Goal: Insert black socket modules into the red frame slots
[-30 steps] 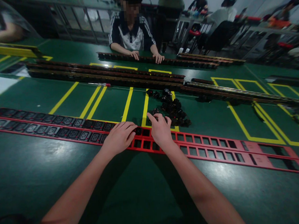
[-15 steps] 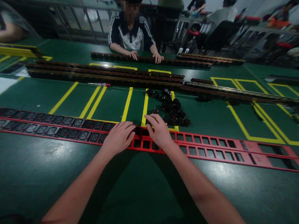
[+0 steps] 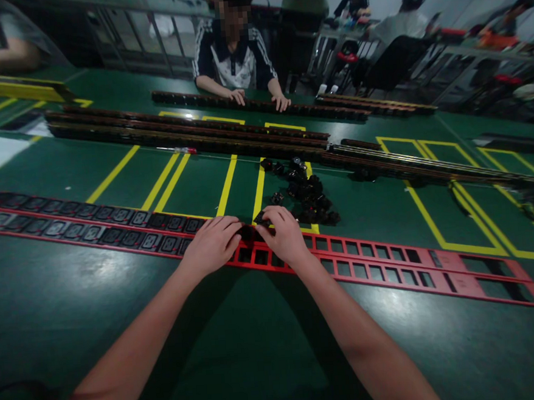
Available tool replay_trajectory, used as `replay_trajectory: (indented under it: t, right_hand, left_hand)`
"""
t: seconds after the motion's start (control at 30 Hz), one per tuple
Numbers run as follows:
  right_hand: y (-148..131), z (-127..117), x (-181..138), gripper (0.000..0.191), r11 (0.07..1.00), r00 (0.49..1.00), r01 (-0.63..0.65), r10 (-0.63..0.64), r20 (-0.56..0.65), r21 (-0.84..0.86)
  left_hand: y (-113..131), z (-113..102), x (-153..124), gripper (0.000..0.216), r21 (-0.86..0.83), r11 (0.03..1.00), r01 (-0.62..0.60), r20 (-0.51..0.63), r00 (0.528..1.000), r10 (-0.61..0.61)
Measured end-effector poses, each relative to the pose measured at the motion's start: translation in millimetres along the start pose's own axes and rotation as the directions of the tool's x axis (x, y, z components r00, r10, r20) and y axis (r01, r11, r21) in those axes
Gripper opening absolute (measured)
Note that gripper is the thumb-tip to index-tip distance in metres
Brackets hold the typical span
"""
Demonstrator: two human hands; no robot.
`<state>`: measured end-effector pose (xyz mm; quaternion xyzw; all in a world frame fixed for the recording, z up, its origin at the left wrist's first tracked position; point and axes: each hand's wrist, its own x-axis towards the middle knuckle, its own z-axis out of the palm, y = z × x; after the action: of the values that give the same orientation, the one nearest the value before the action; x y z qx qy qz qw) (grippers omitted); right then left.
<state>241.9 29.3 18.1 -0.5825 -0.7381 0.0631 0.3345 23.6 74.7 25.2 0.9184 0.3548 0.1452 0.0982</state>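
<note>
Two long red slotted frames [image 3: 366, 251] lie side by side across the table. Their left stretch holds rows of black power sockets [image 3: 151, 240], while the right stretch shows bare square holes. My left hand [image 3: 213, 243] rests on the frames, its thumb and fingers closed around a dark socket [image 3: 247, 232] at the far frame, partly hidden by the fingertips. Just to the right, my right hand [image 3: 283, 232] pinches a small black socket [image 3: 262, 217] above the far frame. Behind it lies a pile of loose black sockets [image 3: 305, 188].
Long dark rails [image 3: 189, 132] run across the table beyond the pile, with a screwdriver [image 3: 185, 151] in front of them. Yellow tape [image 3: 227, 187] marks the green table [image 3: 241, 348]. Across it, a co-worker's hands [image 3: 260, 100] rest on another dark rail [image 3: 196, 100].
A black socket now shows between my right thumb and fingers, which have shifted slightly left. My left hand stays almost still. The co-worker's rail has slid a little to the left.
</note>
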Motion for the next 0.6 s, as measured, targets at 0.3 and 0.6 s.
replay_trajectory:
  t: [0.3,0.6]
  right_hand:
    - [0.8,1.8,0.5,0.022,0.997,0.996,-0.02,0.027,0.085,-0.079]
    - [1.3,2.5,0.6,0.034,1.0,0.998,0.018,-0.018,0.063,0.007]
  left_hand:
    - [-1.4,-0.3,-0.5,0.034,-0.001,1.0,-0.015,0.003,1.0,0.015]
    - [-2.0,-3.6,-0.7,0.036,-0.012,0.99,-0.143,0.047,0.988,0.144]
